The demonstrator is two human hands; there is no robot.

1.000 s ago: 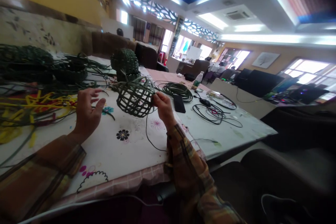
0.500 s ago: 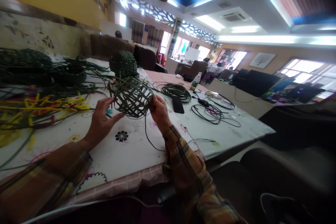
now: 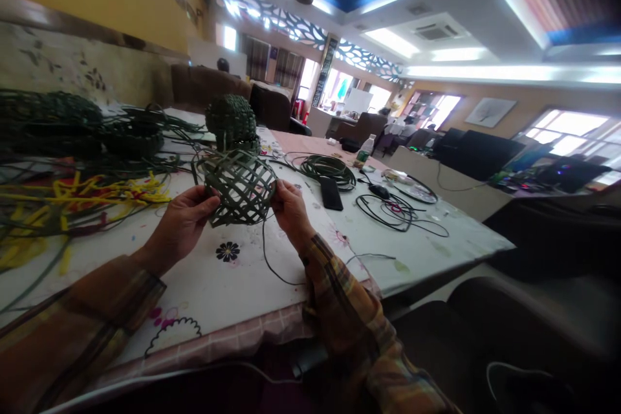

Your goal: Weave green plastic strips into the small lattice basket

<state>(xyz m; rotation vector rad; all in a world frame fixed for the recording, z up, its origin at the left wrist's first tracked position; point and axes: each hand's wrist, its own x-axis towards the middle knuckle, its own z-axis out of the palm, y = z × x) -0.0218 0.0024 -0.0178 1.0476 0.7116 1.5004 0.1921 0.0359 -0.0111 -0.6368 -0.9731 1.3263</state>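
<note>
An open-weave basket (image 3: pixel 241 187) of dark green strips is held up over the white tablecloth. My left hand (image 3: pixel 187 212) pinches its left side between thumb and fingers. On the opposite side, my right hand (image 3: pixel 289 204) has its fingers closed on the rim. A thin dark strand (image 3: pixel 266 246) hangs from near the right hand down to the cloth. Just behind the basket stands a tightly woven dark green piece (image 3: pixel 229 119).
Yellow and red strips (image 3: pixel 97 197) lie at the left, with dark woven pieces (image 3: pixel 53 119) behind them. To the right are a coil of green strips (image 3: pixel 324 169), a phone (image 3: pixel 332 194), a bottle (image 3: pixel 365 150) and a looped cord (image 3: pixel 388 212).
My left hand has gone from spread fingers beside the basket to a pinch on its left side. The basket has tilted and dropped slightly. My right hand keeps its hold.
</note>
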